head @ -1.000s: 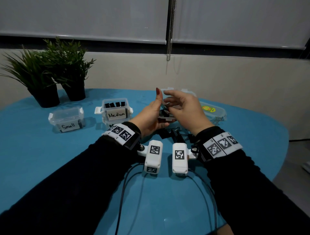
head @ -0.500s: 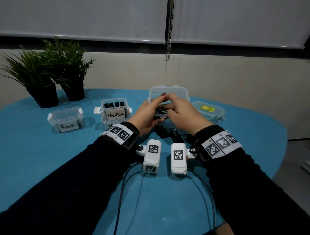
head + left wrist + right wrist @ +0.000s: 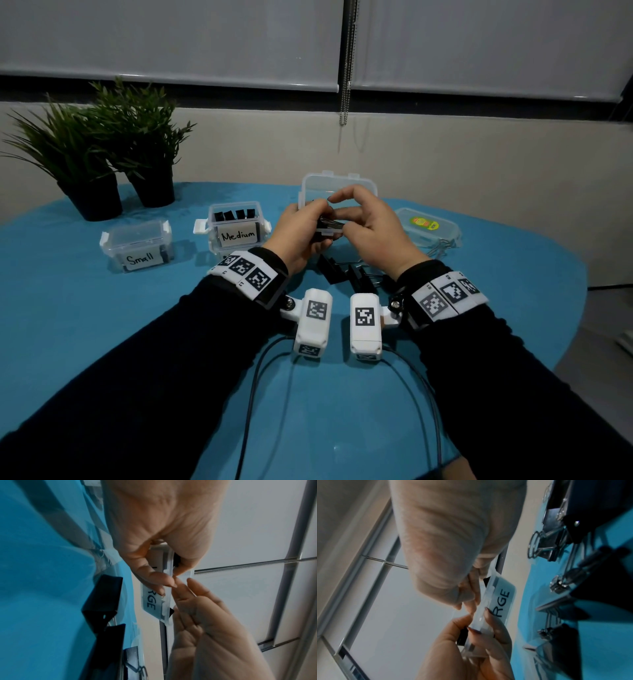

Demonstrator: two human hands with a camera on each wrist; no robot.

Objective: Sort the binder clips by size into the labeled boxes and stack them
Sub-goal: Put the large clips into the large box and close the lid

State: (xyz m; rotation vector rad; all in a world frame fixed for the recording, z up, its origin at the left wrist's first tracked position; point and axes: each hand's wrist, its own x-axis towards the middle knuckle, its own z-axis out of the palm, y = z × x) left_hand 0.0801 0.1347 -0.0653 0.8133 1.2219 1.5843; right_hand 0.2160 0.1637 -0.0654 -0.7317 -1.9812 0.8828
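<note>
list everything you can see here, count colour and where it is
Small box: 1, clear, lid on, table left
Medium box: 1, clear, black clips inside, right of Small box
Large box: 1, clear, lid up, behind the hands
loose lid: 1, clear, sticker on top, table right
loose binder clips: several, black, between the wrists
plants: 2, green, black pots, far left
table: 1, blue
left hand: holds a binder clip at the Large box
right hand: fingers at the same clip

Black sleeves [image 3: 144, 370], white tag-printed wristbands [image 3: 245, 270], white wrist cameras [image 3: 365, 322], dark cables [image 3: 253, 383]
</note>
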